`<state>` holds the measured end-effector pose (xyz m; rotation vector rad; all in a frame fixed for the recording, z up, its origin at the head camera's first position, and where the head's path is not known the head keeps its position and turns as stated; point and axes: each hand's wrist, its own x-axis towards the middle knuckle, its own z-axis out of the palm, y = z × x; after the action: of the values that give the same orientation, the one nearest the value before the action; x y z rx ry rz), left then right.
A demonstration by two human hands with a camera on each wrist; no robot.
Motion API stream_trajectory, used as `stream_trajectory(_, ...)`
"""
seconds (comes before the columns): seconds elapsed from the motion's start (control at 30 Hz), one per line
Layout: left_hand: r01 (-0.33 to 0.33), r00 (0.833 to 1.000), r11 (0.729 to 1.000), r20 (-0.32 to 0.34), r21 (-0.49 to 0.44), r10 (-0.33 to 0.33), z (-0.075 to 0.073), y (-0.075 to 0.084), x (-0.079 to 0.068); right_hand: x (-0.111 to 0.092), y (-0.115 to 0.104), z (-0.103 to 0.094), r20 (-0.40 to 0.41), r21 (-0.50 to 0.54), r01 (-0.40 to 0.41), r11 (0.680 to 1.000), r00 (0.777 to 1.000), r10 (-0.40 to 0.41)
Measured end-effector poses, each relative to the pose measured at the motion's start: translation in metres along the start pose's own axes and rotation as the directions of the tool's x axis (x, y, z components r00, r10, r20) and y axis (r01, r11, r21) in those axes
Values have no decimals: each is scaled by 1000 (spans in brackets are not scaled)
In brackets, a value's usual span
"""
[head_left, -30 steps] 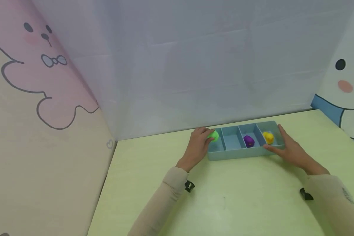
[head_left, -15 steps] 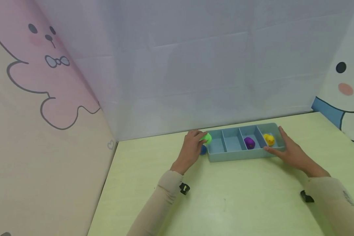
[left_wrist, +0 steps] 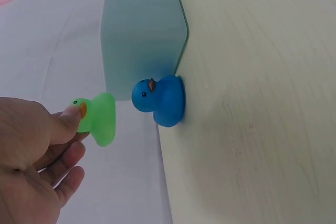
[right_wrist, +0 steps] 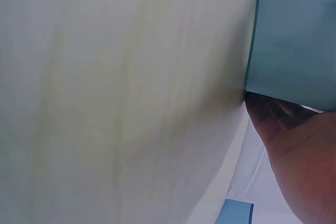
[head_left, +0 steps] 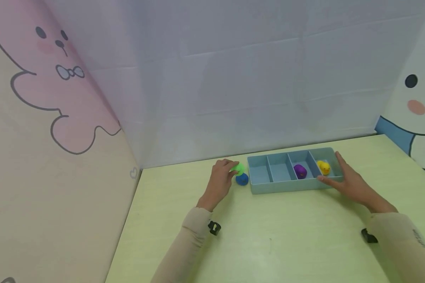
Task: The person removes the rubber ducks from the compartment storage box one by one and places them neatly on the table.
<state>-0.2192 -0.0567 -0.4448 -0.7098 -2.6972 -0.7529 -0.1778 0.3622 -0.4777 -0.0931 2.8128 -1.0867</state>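
Note:
My left hand (head_left: 217,181) pinches a green rubber duck (left_wrist: 100,119) by its head, between thumb and fingers, in the air left of the tray. Just under it a blue rubber duck (left_wrist: 164,100) stands on the table beside the tray's left end. The blue-grey divided tray (head_left: 287,186) has several compartments in a row. Its rightmost one holds a yellow duck (head_left: 324,168), and the one beside that a purple duck (head_left: 300,171). At the tray's right end my right hand (head_left: 354,186) grips the corner, thumb at the front wall and fingers along the end wall.
The pale wooden table (head_left: 269,243) runs back to a whitish cloth backdrop (head_left: 212,86). Printed panels with cartoon animals stand at the left (head_left: 67,98) and right. Each sleeved wrist has a small black device on it.
My left hand has carried the green duck leftward, from over the tray's leftmost compartment to outside the tray. The blue duck has come into sight. My right hand stays at the tray's end.

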Motion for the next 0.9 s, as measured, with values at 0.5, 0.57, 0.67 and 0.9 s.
stream_trajectory(0.5,59,998,998,27,-13,-59,0,-17,-16,0,1,0,11,4,-18,1000,1000,18)
stream_trajectory(0.57,75,996,997,38,-13,-75,0,-18,-18,1,1,0,10,5,-15,1000,1000,15)
stream_trajectory(0.67,80,996,997,47,-6,-80,0,-21,-21,1,1,0,11,5,-14,1000,1000,13)
stream_trajectory(0.9,90,995,995,47,41,-92,5,-28,-26,1,1,-1,14,-2,-19,1000,1000,19)
